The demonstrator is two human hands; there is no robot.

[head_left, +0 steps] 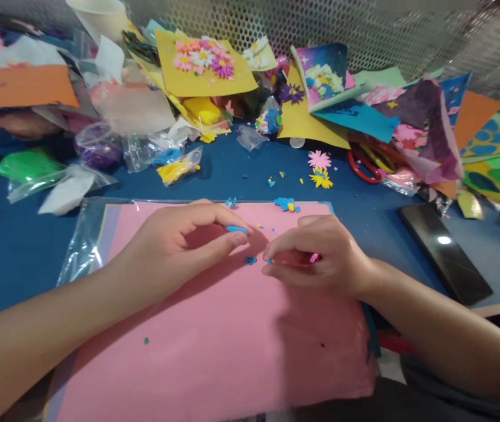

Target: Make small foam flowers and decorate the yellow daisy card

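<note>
Two bare hands worked close together over a pink foam sheet (197,346) on a blue bench (16,281). The left hand (174,249) was curled almost shut, a thin, smooth strip of bright blue clay (237,230) pinched between thumb and forefinger. The right hand (333,258) was curled as well, with a small pink clay bit (315,258) showing between its fingers and a blue speck (269,261) at its fingertips. The two hands stood just apart, and a tiny blue clay flower (250,260) lay on the sheet below the gap between them. Beyond the left fingers, near the sheet's far edge, sat a second small blue flower (231,203), with a blue-and-yellow clay cluster (287,204) farther right. A transparent plastic sleeve (85,246) lay under the sheet's left side. Farther off on the bench were pink and yellow foam flowers (320,167), red-handled scissors (361,164), a dark smartphone (443,252), a bag of green clay (27,167) and a yellow card (201,64) decorated with flowers.
</note>
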